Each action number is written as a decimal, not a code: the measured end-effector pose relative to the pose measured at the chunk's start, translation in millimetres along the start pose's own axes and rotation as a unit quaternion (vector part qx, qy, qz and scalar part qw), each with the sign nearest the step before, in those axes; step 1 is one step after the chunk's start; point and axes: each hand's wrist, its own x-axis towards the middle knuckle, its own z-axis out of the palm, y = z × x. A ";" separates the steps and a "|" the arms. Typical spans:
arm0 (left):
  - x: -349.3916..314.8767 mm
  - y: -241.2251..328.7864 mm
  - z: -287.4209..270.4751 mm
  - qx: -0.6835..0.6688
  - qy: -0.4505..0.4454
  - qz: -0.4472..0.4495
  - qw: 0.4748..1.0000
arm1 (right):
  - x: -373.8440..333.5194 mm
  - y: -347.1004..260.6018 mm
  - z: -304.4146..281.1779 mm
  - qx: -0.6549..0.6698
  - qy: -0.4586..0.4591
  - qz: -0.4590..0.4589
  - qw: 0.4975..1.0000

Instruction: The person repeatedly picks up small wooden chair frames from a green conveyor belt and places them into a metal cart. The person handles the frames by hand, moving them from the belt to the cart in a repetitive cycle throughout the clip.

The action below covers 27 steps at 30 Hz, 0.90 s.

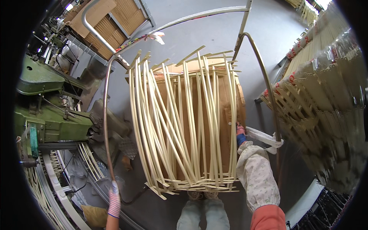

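My left hand (114, 201), in a red-and-white striped glove, closes at the near end of a bent brown metal rail (105, 111) on the left. Its fingers are slightly blurred. My right hand (240, 135), in a pink and blue glove below a floral sleeve cover, is at the right edge of a brown cardboard sheet (234, 99); its fingers are partly hidden. Between my hands lie many long cream-coloured strips (188, 122) with flat crosswise ends, loosely piled over the cardboard, some slanting across others.
A green machine (57, 119) stands on the left. A white-and-grey frame bar (199, 15) crosses the far side, and another bent rail (264, 73) rises on the right, with white cloth (264, 136) tied to it. Plastic-wrapped strip bundles (326, 103) fill the right. My shoes (203, 194) are below the pile.
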 end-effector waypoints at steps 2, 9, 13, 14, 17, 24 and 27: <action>3.8 -24.9 1.4 -0.237 -0.122 0.045 0.963 | 1.9 0.5 0.4 -0.005 -0.017 0.006 1.000; -13.8 -17.7 15.6 -0.195 -0.009 0.164 0.967 | -30.7 -14.7 -22.4 -0.061 -0.054 0.000 0.997; -13.1 -12.0 15.1 -0.201 0.000 0.084 0.976 | -138.9 -63.5 -55.2 -0.299 0.032 -0.069 0.951; -12.1 -12.8 16.2 -0.217 -0.001 0.077 0.973 | -171.1 -83.9 -61.2 -0.352 0.088 -0.125 0.923; -15.2 -14.1 17.2 -0.189 0.046 0.102 0.976 | -250.1 -156.9 -51.5 -0.026 -0.051 -0.280 0.958; -30.6 4.6 -0.7 -0.022 0.083 0.135 0.987 | -303.5 -208.1 97.1 -0.424 -0.045 -0.375 0.823; -69.3 -0.1 -19.6 0.016 0.283 0.277 0.918 | -306.6 -184.8 96.1 -0.359 -0.115 -0.269 0.886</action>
